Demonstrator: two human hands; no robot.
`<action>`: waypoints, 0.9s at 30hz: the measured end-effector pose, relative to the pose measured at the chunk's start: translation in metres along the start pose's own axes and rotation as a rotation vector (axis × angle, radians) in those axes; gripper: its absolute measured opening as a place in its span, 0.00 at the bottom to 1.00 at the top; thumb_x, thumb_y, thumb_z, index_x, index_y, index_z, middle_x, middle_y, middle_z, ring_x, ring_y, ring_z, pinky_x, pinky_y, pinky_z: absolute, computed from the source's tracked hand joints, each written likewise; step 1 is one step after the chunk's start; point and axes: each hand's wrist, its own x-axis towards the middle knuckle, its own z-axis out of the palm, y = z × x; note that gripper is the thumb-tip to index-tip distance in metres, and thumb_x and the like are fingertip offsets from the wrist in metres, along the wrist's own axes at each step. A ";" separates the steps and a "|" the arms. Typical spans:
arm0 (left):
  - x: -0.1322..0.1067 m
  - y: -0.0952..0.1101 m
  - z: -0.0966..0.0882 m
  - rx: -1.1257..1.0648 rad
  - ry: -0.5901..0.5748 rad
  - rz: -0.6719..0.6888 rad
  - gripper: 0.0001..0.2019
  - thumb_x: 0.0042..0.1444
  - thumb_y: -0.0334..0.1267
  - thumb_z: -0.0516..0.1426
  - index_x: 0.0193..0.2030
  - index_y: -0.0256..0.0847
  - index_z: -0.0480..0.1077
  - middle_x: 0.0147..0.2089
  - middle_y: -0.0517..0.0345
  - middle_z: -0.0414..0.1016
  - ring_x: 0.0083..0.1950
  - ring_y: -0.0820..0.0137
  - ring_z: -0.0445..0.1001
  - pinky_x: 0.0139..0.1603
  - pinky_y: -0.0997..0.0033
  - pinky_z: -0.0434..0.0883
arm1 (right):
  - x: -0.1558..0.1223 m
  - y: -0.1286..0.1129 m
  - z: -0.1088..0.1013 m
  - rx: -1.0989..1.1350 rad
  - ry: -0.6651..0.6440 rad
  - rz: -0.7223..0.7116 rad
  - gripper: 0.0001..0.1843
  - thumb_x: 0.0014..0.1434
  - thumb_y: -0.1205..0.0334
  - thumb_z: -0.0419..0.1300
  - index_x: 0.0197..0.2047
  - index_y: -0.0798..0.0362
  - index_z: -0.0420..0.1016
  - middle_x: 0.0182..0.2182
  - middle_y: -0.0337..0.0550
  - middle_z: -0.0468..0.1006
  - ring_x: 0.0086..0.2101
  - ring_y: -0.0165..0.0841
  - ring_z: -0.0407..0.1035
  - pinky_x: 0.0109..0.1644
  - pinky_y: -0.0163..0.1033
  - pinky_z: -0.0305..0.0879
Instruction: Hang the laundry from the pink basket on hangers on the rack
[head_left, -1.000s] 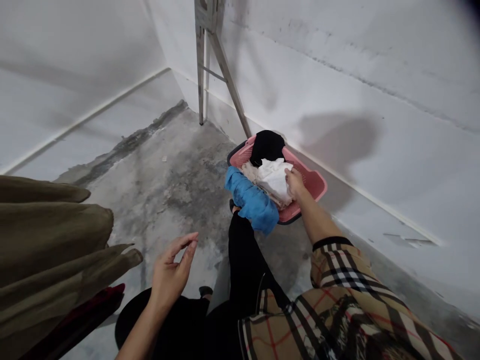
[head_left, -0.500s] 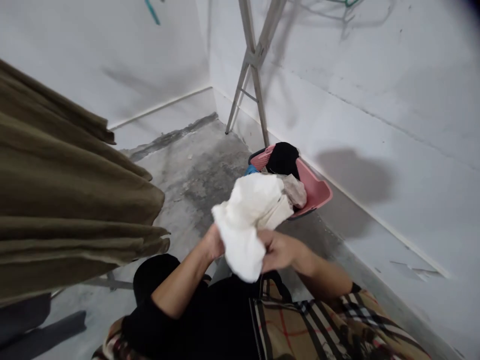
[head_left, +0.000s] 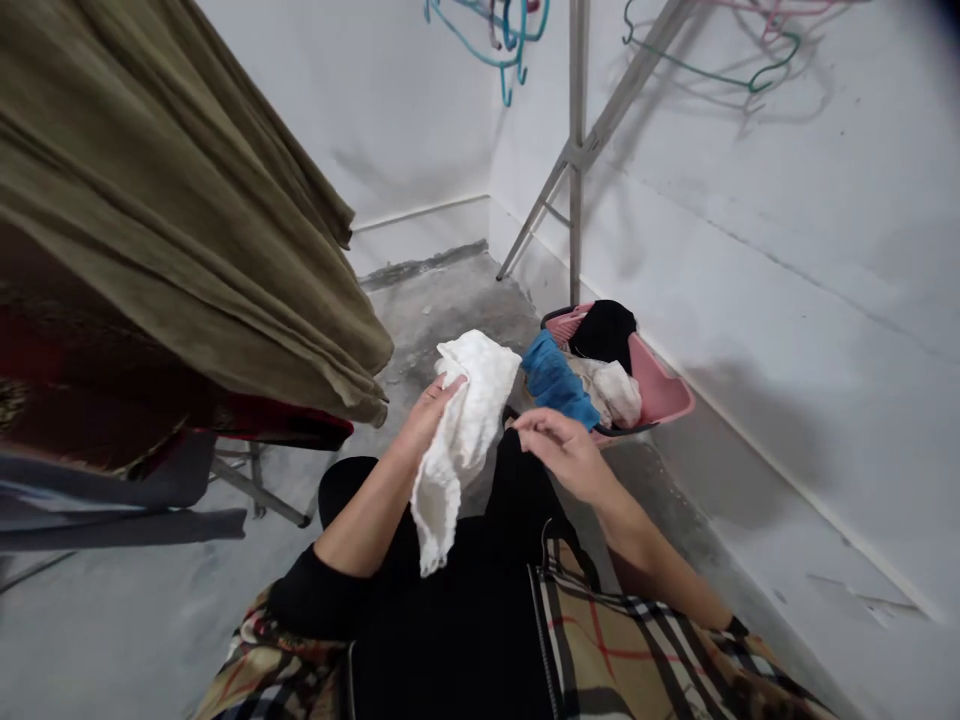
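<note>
I see my left hand gripping a white cloth at its top edge, rest hanging down over my lap. Right hand is empty, fingers loosely spread, just beside the cloth w/o touching. Bare concrete floor, stained grey, meets white walls at a corner. Pink laundry basket sits on the floor vs. the right wall; a metal rack leg stands behind it.

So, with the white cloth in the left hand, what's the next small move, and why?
Probably bring the right hand across to grip the free edge of the white cloth: only the left hand holds it, bunched and dangling, while the right hand hovers open beside it.
</note>
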 end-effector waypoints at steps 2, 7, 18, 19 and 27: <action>-0.009 -0.002 0.009 -0.002 -0.044 0.066 0.23 0.48 0.48 0.67 0.48 0.40 0.72 0.38 0.57 0.79 0.35 0.68 0.77 0.40 0.68 0.73 | 0.007 -0.006 0.007 0.027 0.068 -0.024 0.18 0.61 0.50 0.59 0.50 0.51 0.70 0.35 0.41 0.74 0.34 0.28 0.68 0.41 0.35 0.67; -0.024 0.000 0.019 0.096 -0.133 0.288 0.18 0.49 0.39 0.68 0.47 0.41 0.74 0.45 0.57 0.79 0.45 0.70 0.76 0.49 0.74 0.70 | 0.029 -0.010 0.033 -0.124 0.225 -0.059 0.26 0.51 0.53 0.67 0.50 0.53 0.69 0.39 0.43 0.76 0.37 0.31 0.71 0.41 0.37 0.68; -0.038 0.017 0.006 0.186 -0.032 0.194 0.23 0.48 0.48 0.67 0.49 0.40 0.74 0.41 0.53 0.80 0.37 0.68 0.76 0.40 0.69 0.72 | 0.044 -0.034 0.001 0.214 0.242 -0.063 0.12 0.60 0.51 0.60 0.36 0.51 0.70 0.31 0.37 0.74 0.31 0.27 0.71 0.36 0.33 0.68; -0.038 0.014 0.006 0.299 -0.031 0.271 0.22 0.49 0.49 0.66 0.48 0.40 0.75 0.42 0.53 0.79 0.39 0.67 0.75 0.42 0.68 0.72 | 0.044 -0.034 0.004 0.213 0.224 -0.037 0.12 0.57 0.52 0.63 0.39 0.50 0.70 0.35 0.37 0.75 0.32 0.27 0.71 0.36 0.33 0.68; -0.054 -0.023 0.003 1.327 -0.121 0.757 0.16 0.59 0.48 0.58 0.52 0.48 0.77 0.25 0.58 0.68 0.30 0.68 0.68 0.38 0.67 0.68 | 0.039 -0.009 0.039 0.595 0.273 0.300 0.16 0.43 0.63 0.67 0.36 0.50 0.70 0.28 0.32 0.74 0.30 0.29 0.70 0.33 0.32 0.66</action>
